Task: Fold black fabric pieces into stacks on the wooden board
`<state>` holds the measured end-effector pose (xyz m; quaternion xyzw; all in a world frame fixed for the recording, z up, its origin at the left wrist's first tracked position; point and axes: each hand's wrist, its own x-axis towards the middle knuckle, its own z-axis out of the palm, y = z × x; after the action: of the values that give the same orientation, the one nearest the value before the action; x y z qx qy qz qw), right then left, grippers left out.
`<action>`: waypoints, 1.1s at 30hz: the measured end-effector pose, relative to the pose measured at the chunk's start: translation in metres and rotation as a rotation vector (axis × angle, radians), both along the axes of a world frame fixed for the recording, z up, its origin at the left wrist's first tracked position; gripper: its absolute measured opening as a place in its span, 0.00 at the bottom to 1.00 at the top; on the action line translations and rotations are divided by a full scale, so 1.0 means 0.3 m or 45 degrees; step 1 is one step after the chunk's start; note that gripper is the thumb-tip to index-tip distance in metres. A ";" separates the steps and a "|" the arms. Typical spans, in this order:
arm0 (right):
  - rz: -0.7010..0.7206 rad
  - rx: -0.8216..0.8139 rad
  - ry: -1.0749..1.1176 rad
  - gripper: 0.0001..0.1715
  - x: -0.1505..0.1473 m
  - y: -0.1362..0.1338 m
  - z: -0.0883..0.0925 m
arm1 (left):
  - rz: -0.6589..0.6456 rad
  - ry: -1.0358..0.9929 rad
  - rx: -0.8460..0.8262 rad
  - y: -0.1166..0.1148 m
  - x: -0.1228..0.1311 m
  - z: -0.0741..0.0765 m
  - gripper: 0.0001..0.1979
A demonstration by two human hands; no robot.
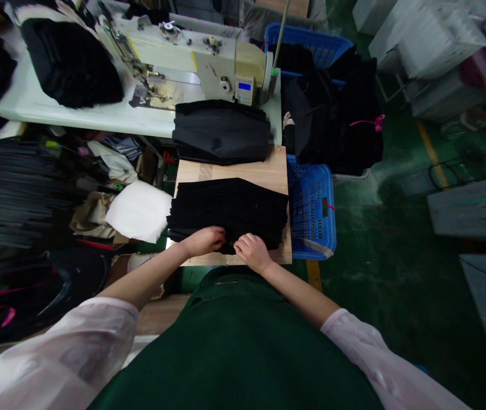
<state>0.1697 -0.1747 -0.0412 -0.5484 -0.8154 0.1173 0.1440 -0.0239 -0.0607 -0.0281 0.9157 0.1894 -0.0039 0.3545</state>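
Left hand (204, 241) & right hand (249, 252) sit side by side at the near edge of the black fabric stack (228, 209), just apart, fingers curled, tips on the cloth. Neither is flat open; can't tell if either is really pinching.

White counter (76, 117) runs across the far side, w/ an industrial sewing machine (196, 62) on it, arm pointing left, small blue-lit control panel (244, 91) at its right end. Big black garment pile (70, 62) lies on the counter left of the machine. Blue plastic crate (307, 42) stands beyond the counter's right end, w/ a heap of black garments (332, 114) just in front of it. Second blue crate (311, 210) touches the right edge of a light wood board (230, 171).

Stack lies flat on that board, long axis side to side across the person's front, one long edge toward the body, left end overhanging the board a bit. Folded black pile (221, 132) sits on the counter just past the board's far end, also long side to side. White cloth sheet (138, 210) lies just left of the stack. Pink tie (369, 122) shows on the heap.
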 end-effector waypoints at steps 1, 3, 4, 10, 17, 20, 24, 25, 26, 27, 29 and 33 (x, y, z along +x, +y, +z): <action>-0.034 -0.005 0.016 0.09 0.000 -0.001 0.000 | -0.019 -0.005 -0.014 0.005 -0.002 0.002 0.10; -0.075 -0.020 0.044 0.08 0.000 -0.001 -0.001 | -0.030 -0.019 -0.018 0.012 -0.007 0.007 0.09; -0.073 -0.029 0.054 0.08 0.000 0.000 -0.001 | -0.030 -0.024 -0.012 0.013 -0.010 0.010 0.10; -0.072 -0.081 0.087 0.08 -0.001 0.004 -0.007 | -0.061 0.002 0.035 0.005 -0.018 0.020 0.10; -0.055 -0.088 0.083 0.08 0.003 0.007 -0.014 | -0.030 -0.028 -0.017 0.009 -0.020 -0.004 0.10; 0.017 -0.074 0.071 0.08 0.005 0.006 -0.012 | 0.035 -0.031 -0.092 0.017 -0.023 -0.027 0.10; 0.077 -0.068 0.008 0.08 0.009 0.002 -0.012 | 0.072 -0.046 -0.216 0.024 -0.028 -0.049 0.08; 0.079 -0.066 -0.007 0.08 0.010 0.001 -0.012 | 0.074 -0.055 -0.253 0.025 -0.030 -0.051 0.09; 0.076 -0.061 -0.020 0.08 0.011 0.000 -0.013 | 0.080 -0.066 -0.283 0.025 -0.031 -0.052 0.09; 0.072 -0.053 -0.029 0.09 0.012 -0.001 -0.015 | 0.087 -0.077 -0.306 0.026 -0.033 -0.052 0.11; 0.066 -0.032 -0.036 0.09 0.014 -0.002 -0.017 | 0.093 -0.091 -0.327 0.025 -0.037 -0.051 0.12; 0.069 0.003 -0.023 0.09 0.016 -0.004 -0.024 | 0.074 -0.063 -0.259 0.018 -0.044 -0.041 0.08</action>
<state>0.1745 -0.1758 -0.0483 -0.5271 -0.8312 0.1151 0.1340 -0.0370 -0.0553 -0.0404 0.8689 0.2055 0.0099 0.4502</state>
